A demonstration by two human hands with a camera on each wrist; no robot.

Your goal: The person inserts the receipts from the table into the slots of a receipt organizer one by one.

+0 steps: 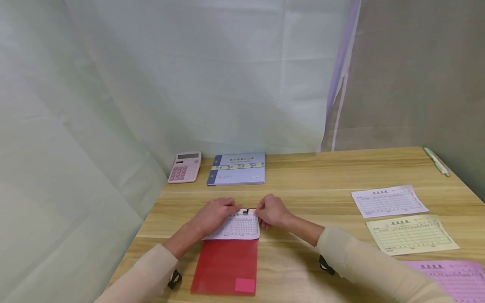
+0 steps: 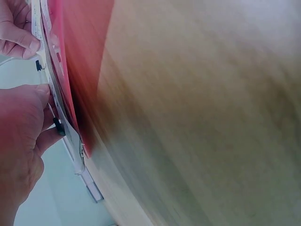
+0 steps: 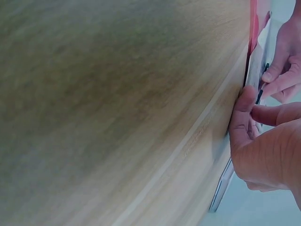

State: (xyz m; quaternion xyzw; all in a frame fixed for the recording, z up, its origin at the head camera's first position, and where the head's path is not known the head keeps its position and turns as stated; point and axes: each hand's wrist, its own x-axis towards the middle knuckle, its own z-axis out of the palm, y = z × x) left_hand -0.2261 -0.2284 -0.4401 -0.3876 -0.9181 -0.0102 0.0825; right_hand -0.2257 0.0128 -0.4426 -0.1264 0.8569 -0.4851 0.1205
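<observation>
A red folder (image 1: pixel 226 265) lies on the table with a white printed form (image 1: pixel 238 227) over its upper part. Along the form's top edge runs a metal paper fastener with black sliders (image 1: pixel 246 211). My left hand (image 1: pixel 216 215) pinches the fastener's left part between thumb and fingers; in the left wrist view a black slider (image 2: pixel 59 126) shows beside its fingertips. At the form's top right corner, my right hand (image 1: pixel 272 211) pinches the fastener's other end, thumb and index finger close together. The fingers partly cover the fastener's ends.
Behind the hands lie a pink calculator (image 1: pixel 185 167) and a blue-and-white account book (image 1: pixel 237 169). To the right are a white form (image 1: pixel 390 201), a yellow form (image 1: pixel 412 234) and a pink form (image 1: pixel 454 277). A pen (image 1: pixel 436 161) rests near the far right edge. Curtains hang behind.
</observation>
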